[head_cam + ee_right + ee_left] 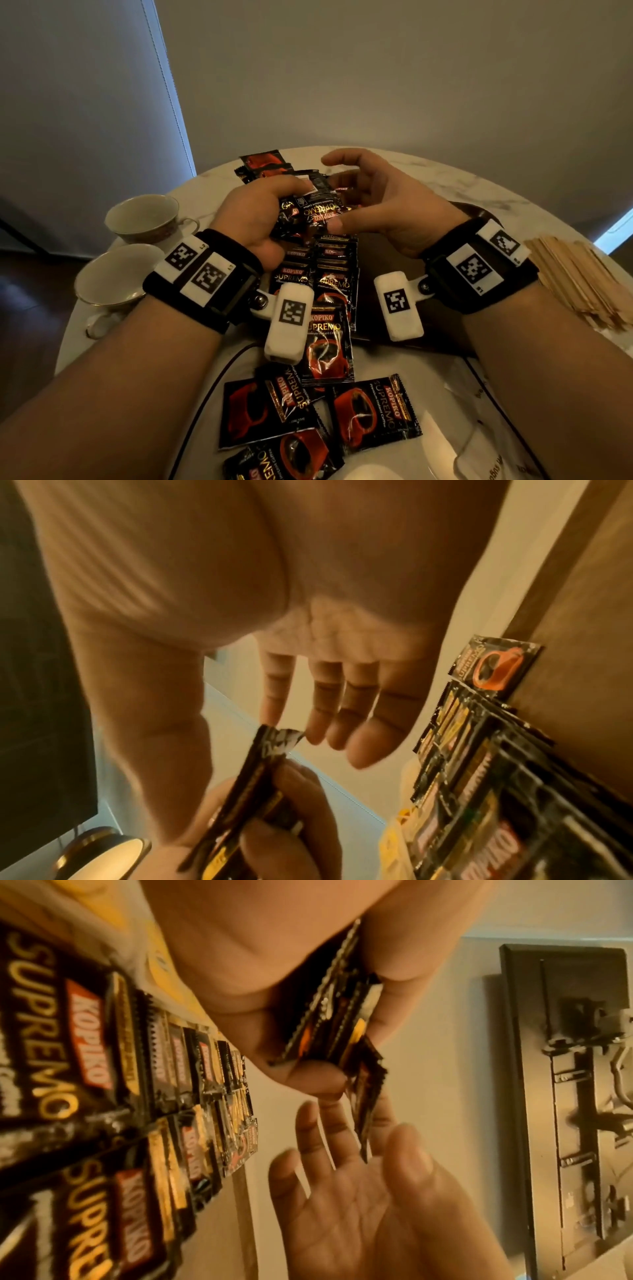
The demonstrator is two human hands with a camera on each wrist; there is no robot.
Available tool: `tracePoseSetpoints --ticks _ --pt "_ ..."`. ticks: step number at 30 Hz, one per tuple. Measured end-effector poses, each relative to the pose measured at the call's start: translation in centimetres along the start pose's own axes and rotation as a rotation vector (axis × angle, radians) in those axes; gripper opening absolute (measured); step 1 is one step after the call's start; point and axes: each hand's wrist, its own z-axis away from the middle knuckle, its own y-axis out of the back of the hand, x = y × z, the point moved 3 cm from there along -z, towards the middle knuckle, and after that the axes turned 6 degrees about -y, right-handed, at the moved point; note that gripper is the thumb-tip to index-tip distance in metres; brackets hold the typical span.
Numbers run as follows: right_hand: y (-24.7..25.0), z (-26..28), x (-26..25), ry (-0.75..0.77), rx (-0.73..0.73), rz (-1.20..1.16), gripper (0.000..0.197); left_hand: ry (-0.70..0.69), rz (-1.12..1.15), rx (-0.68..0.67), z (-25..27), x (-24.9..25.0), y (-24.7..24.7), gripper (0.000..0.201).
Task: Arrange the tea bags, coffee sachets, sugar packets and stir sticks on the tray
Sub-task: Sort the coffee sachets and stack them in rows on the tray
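A person's two hands meet above a round marble desk (pixel 428 178). The left hand (pixel 253 219) is curled around a fanned bunch of black coffee sachets (pixel 308 209), thumb on top, fingers underneath. The bunch's free ends point right, toward the right hand (pixel 383 205) — which sits just beside them, fingers spread and relaxed, holding nothing. In the right wrist view its fingertips (pixel 318 734) are at the corner of the nearest sachet, touching or almost touching it.

Directly below both hands, a dark tray (pixel 387 260) carries two overlapping rows of sachets (pixel 322 270), running from near the body away. More sachets lie loose (pixel 373 414) on the desk close to the body. Wooden stir sticks (pixel 579 277) are stacked to the right, well apart. Two teacups (pixel 137 246) stand left.

The right hand seems nearest to draw off the next sachet — and set it down on the rows beneath.
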Motion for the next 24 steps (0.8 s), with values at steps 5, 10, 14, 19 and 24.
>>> tracePoseSetpoints --ticks 5,10,14,19,24 --pt "-0.3 0.1 -0.1 0.007 0.037 0.133 0.055 0.068 0.045 -0.094 0.1 -0.2 -0.1 0.03" --pt "0.0 0.5 -0.7 0.058 0.211 -0.072 0.018 0.023 0.039 -0.092 0.0 -0.1 -0.3 0.049" --pt "0.3 0.3 -0.5 0.041 0.263 -0.121 0.011 -0.078 -0.05 -0.116 0.1 -0.1 -0.2 0.044" --pt "0.9 0.1 -0.1 -0.015 0.331 -0.182 0.013 -0.151 -0.148 -0.148 0.0 -0.1 0.0 0.033" --pt "1.0 -0.4 0.8 -0.163 0.351 -0.404 0.05 -0.145 -0.131 -0.213 0.4 -0.1 -0.4 0.028"
